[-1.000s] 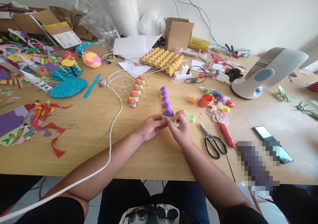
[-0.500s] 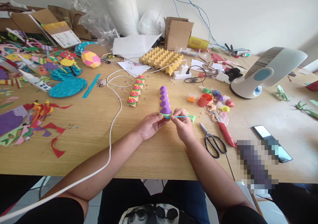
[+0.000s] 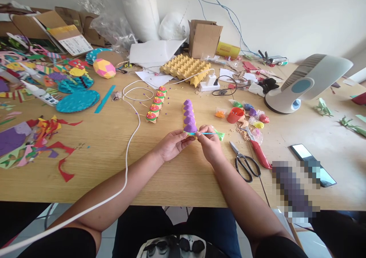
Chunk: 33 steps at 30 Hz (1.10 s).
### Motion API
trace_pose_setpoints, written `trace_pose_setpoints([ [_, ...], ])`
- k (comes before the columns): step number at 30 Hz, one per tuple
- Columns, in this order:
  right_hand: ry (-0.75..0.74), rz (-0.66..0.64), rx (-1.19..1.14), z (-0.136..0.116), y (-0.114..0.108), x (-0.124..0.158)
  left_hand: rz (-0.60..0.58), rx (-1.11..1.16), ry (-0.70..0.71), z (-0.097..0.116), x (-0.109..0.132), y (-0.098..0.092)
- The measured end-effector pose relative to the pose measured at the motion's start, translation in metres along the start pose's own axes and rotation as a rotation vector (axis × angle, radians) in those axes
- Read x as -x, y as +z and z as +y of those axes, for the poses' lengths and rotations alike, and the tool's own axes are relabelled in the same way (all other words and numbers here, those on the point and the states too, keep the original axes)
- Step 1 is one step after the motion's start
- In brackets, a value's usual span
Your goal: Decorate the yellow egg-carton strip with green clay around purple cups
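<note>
A strip of egg-carton cups with purple tops lies on the wooden table in front of me. My left hand pinches its near end. My right hand is closed on a thin teal strip that runs along the base of the nearest purple cup and sticks out to the right. A second strip of cups with red, green and yellow tops lies a little to the left, untouched.
Black-handled scissors, a red-handled cutter, an orange cup and small clay bags sit to the right. A white fan and a phone lie farther right. Paper scraps cover the left. A white cable crosses the table.
My right hand has turned the teal strip from slanting down to lying level along the purple cup's base. Both hands and the strip of cups moved slightly away from me.
</note>
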State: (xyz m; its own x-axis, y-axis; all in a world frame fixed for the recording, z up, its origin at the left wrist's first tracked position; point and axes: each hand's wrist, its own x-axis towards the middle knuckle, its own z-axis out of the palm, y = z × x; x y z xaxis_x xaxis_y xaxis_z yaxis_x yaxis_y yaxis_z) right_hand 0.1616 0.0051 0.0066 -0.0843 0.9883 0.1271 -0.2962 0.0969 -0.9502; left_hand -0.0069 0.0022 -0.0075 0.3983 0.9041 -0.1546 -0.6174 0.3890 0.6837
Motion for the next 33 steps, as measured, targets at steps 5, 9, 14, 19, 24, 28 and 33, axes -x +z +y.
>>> trace_pose_setpoints([
  [5,-0.003,0.025,0.034,-0.001,0.001,-0.001,0.017,-0.009,-0.004,0.0,0.0,-0.002],
  [9,-0.013,0.015,0.031,0.0,0.0,0.0,0.021,-0.007,-0.006,0.0,-0.001,-0.002],
  [14,-0.012,0.024,0.036,0.001,-0.001,0.0,0.011,-0.02,0.005,0.0,-0.001,-0.001],
  [19,-0.047,0.024,0.01,0.0,-0.002,0.0,-0.025,-0.044,-0.002,0.001,0.0,-0.001],
  [24,-0.292,0.062,0.319,-0.007,0.004,0.009,-0.038,-0.047,-0.009,0.001,-0.001,0.0],
  [28,-0.447,0.085,0.57,-0.01,0.01,0.016,-0.049,-0.055,-0.012,0.0,-0.001,0.002],
  [33,-0.461,0.139,0.636,-0.008,0.013,0.016,-0.048,-0.072,-0.029,-0.003,-0.002,0.001],
])
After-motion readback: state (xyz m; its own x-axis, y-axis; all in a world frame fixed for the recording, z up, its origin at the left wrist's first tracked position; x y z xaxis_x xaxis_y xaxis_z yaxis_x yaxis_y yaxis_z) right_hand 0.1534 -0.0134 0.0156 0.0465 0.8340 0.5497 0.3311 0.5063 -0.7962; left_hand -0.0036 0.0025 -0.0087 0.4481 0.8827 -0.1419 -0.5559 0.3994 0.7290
